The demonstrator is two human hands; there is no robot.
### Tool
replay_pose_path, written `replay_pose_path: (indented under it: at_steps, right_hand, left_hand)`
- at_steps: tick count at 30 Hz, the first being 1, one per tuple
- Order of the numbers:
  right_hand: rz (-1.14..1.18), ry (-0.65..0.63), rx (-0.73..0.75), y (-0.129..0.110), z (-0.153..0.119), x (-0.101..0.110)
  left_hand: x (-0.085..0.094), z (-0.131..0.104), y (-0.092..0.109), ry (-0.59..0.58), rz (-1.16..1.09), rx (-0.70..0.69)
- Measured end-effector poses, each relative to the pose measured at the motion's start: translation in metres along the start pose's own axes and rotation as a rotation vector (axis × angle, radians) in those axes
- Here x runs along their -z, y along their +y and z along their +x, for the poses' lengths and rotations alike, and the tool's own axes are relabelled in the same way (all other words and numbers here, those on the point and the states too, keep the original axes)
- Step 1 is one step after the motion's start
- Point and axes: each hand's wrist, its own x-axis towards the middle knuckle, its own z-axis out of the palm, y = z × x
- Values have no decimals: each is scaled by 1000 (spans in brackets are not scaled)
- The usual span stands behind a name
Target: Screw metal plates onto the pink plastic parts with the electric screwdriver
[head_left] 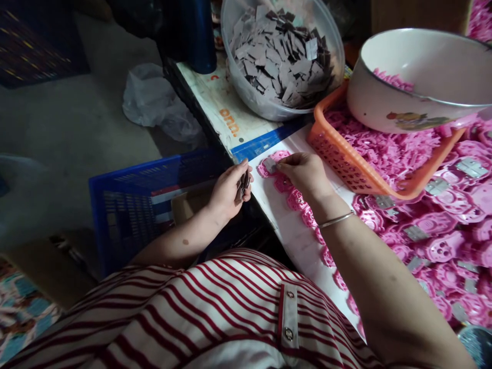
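Note:
Several small dark flat pieces (242, 186) are held in my left hand (230, 190), its fingers curled round them beside the table edge. My right hand (303, 173) pinches a small grey flat piece (270, 164) at the top pink plastic part (265, 169) of a row. That row of pink parts (296, 199) runs down the white table surface (286, 230), partly hidden by my right forearm. A clear bowl (282, 110) full of similar grey-brown pieces (274, 56) stands beyond my hands.
An orange basket (359, 174) of small pink pieces stands at the right, with a white enamel bowl (415, 110) resting on it. Pink parts with grey plates (442, 246) are heaped nearer. A blue crate (126, 210) sits lower left. A dark blue cylinder (200, 36) stands behind.

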Motion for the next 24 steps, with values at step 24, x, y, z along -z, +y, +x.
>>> replay_pose_path:
  at_steps: [24]
  right_hand:
    - [418,-73,-86,-2,-79,-4]
  left_hand:
    - [-23,-21,-26,-43,184,-1]
